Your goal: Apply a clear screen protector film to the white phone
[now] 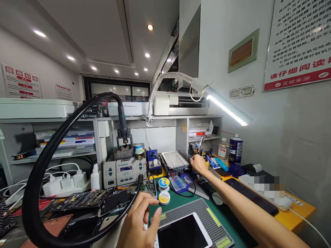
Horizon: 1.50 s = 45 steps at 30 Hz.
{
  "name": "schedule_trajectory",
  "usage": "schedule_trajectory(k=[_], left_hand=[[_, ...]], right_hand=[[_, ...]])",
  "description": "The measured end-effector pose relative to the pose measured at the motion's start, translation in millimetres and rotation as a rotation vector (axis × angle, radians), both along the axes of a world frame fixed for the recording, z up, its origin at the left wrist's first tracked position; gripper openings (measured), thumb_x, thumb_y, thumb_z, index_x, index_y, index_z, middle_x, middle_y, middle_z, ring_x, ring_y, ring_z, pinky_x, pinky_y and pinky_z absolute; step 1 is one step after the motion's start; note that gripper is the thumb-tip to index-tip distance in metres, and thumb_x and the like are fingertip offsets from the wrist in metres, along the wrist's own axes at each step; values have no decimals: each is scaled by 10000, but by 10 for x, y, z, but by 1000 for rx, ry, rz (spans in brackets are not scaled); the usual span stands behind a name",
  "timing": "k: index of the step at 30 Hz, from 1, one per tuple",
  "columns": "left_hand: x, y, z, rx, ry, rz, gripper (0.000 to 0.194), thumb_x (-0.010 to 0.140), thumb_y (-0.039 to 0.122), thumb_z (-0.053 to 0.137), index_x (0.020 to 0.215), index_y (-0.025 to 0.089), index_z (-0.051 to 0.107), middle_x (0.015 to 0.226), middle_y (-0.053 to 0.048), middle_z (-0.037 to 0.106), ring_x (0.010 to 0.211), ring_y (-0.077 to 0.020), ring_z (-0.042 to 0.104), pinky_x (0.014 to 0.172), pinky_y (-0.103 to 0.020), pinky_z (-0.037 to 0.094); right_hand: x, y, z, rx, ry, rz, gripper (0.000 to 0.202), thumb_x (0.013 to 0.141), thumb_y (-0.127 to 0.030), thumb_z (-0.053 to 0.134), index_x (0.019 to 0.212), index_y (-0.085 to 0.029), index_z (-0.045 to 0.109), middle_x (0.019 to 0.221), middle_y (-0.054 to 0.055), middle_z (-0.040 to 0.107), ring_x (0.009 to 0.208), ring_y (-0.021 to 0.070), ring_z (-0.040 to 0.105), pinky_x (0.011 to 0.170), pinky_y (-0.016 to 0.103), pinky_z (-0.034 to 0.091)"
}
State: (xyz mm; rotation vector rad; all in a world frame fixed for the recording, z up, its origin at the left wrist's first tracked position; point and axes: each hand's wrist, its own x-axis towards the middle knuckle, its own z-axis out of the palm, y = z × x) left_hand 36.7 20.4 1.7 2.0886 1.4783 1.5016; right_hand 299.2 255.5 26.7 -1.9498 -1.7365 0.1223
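Note:
My left hand (141,222) hovers over the near edge of the bench, fingers bent and thumb apart, with nothing visible in it. Beside it a white-framed tablet (184,234) with a dark screen lies on a grey perforated plate (200,208). My right hand (199,163) reaches to the back of the bench, fingers curled closed beside a dark flat box (178,168) with a white tray (176,159) on top. What those fingers hold, if anything, is hidden. Two small round spools (164,197) sit on the green mat beyond my left hand.
A thick black hose (31,179) arches across the left from a hot-air station (125,170). Phone circuit boards (80,201) lie at left. A lit lamp (227,106) hangs over the right side. A spray can (235,150) and clear bottle (222,151) stand near the wall.

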Motion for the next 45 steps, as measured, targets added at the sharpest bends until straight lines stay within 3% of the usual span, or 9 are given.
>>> schedule_trajectory(k=[13,22,27,32,38,45], left_hand=[[19,-14,11,3,-32,2,231,892,444,538,867,233,628,943,-41,592,542,-119,443,504,-252,433],[37,-40,27,-7,-28,-2,223,896,439,530,873,237,619,942,-35,592,553,-124,448,520,-257,433],[31,-36,20,-5,-9,0,212,904,428,517,877,240,610,943,-26,581,557,-122,449,529,-256,428],[31,-29,-1,1,-3,-4,210,908,425,508,874,242,607,951,-26,575,555,-121,443,516,-255,414],[32,-28,-13,-12,11,12,211,901,430,515,874,242,608,971,-32,578,558,-120,452,486,-247,393],[36,-26,-13,-3,17,13,216,897,425,519,859,238,620,964,-41,586,549,-118,452,460,-239,372]], right_hand=[[67,-89,36,23,181,86,304,961,-334,601,1205,-152,602,1199,97,622,989,221,643,839,404,557],[140,-343,-6,315,132,292,280,976,-345,575,1197,-175,608,1182,81,634,975,208,648,837,402,559],[260,-252,-114,421,-38,335,290,974,-329,578,1227,-188,596,1237,91,612,1032,223,633,882,428,544],[384,-105,-218,366,-246,372,288,969,-328,587,1213,-177,599,1224,92,614,1019,220,634,866,425,548],[326,-66,-304,254,-398,343,288,969,-330,588,1209,-173,600,1215,91,617,1013,220,636,860,423,549],[245,-106,-238,127,-446,282,304,963,-333,598,1218,-169,595,1210,91,618,1014,225,637,853,424,551]])
